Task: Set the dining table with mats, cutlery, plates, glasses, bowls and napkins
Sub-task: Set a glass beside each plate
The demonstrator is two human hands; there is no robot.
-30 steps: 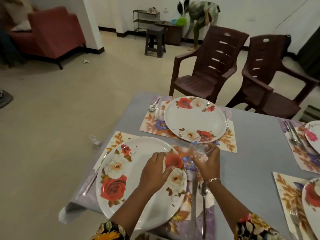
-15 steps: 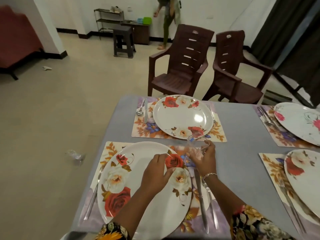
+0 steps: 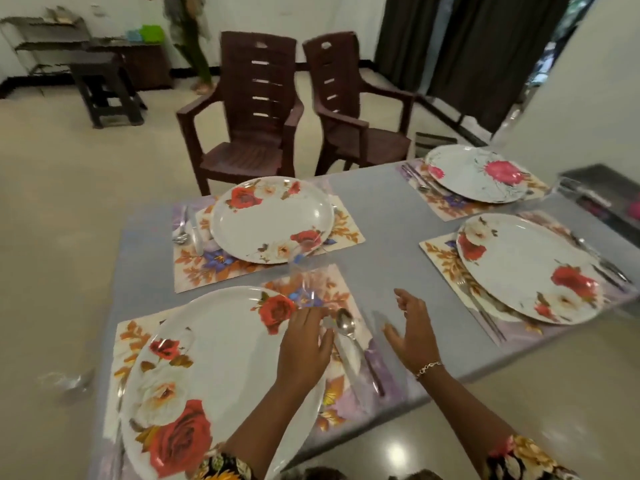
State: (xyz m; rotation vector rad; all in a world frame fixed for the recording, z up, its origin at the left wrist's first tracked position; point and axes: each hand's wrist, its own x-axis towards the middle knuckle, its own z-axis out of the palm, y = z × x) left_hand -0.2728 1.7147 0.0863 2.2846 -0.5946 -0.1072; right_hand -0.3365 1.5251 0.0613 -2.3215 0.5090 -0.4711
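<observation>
A clear glass stands upright on the near floral mat, just beyond the big rose plate. My left hand lies flat over the plate's right rim, fingers stretched out, fingertips at the foot of the glass; I cannot tell if they touch it. My right hand hovers over the grey table to the right of the mat, fingers spread, holding nothing. A spoon and a knife lie on the mat between my hands.
Three more mats carry plates: far left, near right, far right, each with cutlery beside it. Two brown chairs stand beyond the table. A dark tray sits at the right edge. A person stands at the back wall.
Both hands held the glass over the mat; now it stands on the mat. My right hand has let go and moved right. The view has swung right.
</observation>
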